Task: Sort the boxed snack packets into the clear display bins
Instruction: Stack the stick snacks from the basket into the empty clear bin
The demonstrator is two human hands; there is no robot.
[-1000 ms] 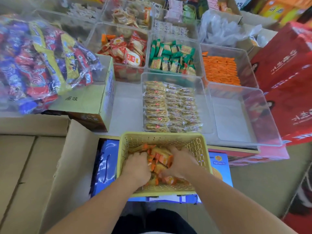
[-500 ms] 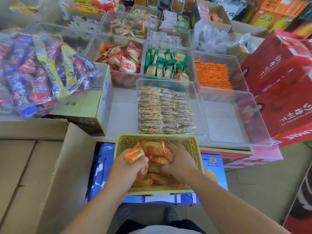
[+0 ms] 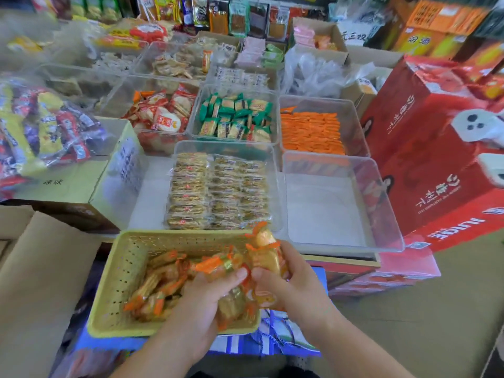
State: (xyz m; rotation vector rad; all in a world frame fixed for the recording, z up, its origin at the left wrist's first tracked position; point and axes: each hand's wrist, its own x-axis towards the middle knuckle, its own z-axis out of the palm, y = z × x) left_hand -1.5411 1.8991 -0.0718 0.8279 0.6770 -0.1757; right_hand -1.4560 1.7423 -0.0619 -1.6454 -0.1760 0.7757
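A yellow perforated basket (image 3: pixel 128 271) in front of me holds several orange-and-gold snack packets (image 3: pixel 161 290). My left hand (image 3: pixel 207 301) and my right hand (image 3: pixel 286 282) together grip a bunch of these packets (image 3: pixel 261 249), lifted over the basket's right rim. Just beyond on the right stands a clear bin (image 3: pixel 335 203) with only a white bottom showing. To its left is a clear bin (image 3: pixel 226 148) with neat rows of golden biscuit packets (image 3: pixel 215 192).
Further clear bins behind hold red-and-white packets (image 3: pixel 161 115), green packets (image 3: pixel 234 115) and orange packets (image 3: pixel 311 132). Red cartons (image 3: pixel 436 159) stand at the right, a bag of mixed sweets (image 3: pixel 41 132) on a cardboard box (image 3: pixel 81 186) at the left. Open carton flaps (image 3: pixel 41 282) lie beside the basket.
Both hands have gathered packets in the basket and lifted the bunch up and to the right, over the basket's right rim. The camera view has come closer and tilted up.
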